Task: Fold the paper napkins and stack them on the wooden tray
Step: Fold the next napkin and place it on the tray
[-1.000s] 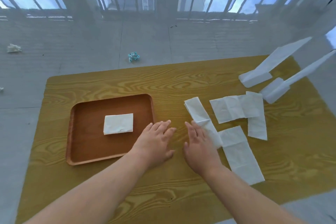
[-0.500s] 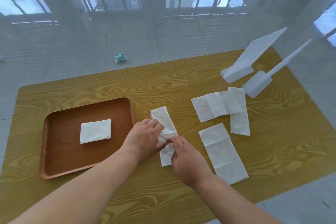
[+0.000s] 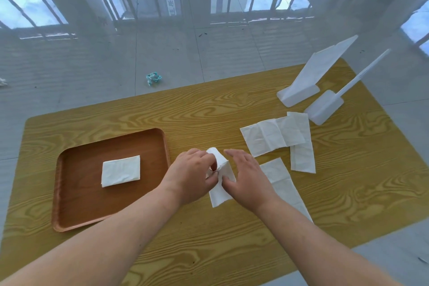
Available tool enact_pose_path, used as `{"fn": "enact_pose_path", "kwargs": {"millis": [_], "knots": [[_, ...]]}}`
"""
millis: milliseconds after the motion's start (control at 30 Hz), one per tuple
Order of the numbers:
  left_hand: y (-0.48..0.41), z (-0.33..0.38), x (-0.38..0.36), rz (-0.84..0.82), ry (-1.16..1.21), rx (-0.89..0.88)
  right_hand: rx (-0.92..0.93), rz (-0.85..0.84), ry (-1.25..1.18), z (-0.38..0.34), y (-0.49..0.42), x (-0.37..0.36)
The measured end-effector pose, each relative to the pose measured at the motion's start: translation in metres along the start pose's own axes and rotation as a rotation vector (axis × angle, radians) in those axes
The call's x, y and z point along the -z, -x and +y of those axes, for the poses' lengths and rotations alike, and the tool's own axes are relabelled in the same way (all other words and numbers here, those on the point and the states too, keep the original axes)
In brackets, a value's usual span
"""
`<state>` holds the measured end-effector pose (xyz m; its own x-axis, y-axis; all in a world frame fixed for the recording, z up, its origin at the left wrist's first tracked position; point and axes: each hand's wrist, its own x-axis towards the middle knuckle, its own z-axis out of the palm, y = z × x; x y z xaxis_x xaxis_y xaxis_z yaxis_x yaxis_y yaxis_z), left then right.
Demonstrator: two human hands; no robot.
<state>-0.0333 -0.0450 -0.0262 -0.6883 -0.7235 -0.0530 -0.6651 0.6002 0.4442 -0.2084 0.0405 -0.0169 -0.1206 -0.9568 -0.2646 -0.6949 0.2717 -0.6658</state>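
A brown wooden tray (image 3: 76,211) lies at the left of the table, with one folded white napkin (image 3: 120,170) flat in its middle. Just right of the tray, my left hand (image 3: 190,176) and my right hand (image 3: 248,179) both pinch a long white napkin (image 3: 221,183). Its far end is lifted and bent over toward me; its near end lies on the table. Three more unfolded napkins lie to the right: one under my right forearm (image 3: 282,179), and two overlapping ones farther back (image 3: 264,139) (image 3: 303,158).
The wood-grain table (image 3: 232,109) sits low over a grey tiled floor. Two white plastic stands (image 3: 308,79) (image 3: 327,105) rise at the back right corner. A crumpled teal-and-white wrapper (image 3: 153,78) lies on the floor beyond the table.
Both hands went from flat on the table to gripping the long napkin. Its far end has come up off the table and is bending over. The camera view shifted left.
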Motion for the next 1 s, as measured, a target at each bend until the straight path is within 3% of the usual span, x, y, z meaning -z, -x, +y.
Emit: {"fn": "enact_pose_path", "kwargs": {"millis": [100,267,400,633,733,800,867,1000], "knots": [[0.003,0.002,0.013,0.043,0.045,-0.012,-0.151,-0.051,-0.111,-0.007,-0.011,0.003],[0.011,-0.003,0.016,0.046,0.085,0.09,-0.386,-0.113,-0.626,-0.009,-0.015,-0.003],[0.022,-0.008,0.004,0.018,0.085,0.36,-0.499,-0.104,-0.547,-0.002,-0.007,-0.013],[0.045,-0.006,-0.014,-0.132,-0.058,0.212,-0.655,-0.128,-0.536,0.009,0.008,-0.032],[0.04,0.003,-0.014,-0.246,-0.043,0.456,-0.631,-0.132,-0.758,0.008,0.011,-0.03],[0.032,0.009,-0.012,-0.351,0.252,0.747,-0.62,-0.152,-0.912,0.007,0.012,-0.026],[0.028,0.013,-0.012,-0.424,0.721,1.017,-0.612,-0.201,-0.993,0.008,0.013,-0.021],[0.024,0.01,-0.014,-0.282,1.206,0.996,-0.608,-0.286,-0.886,0.017,0.018,-0.012]]}}
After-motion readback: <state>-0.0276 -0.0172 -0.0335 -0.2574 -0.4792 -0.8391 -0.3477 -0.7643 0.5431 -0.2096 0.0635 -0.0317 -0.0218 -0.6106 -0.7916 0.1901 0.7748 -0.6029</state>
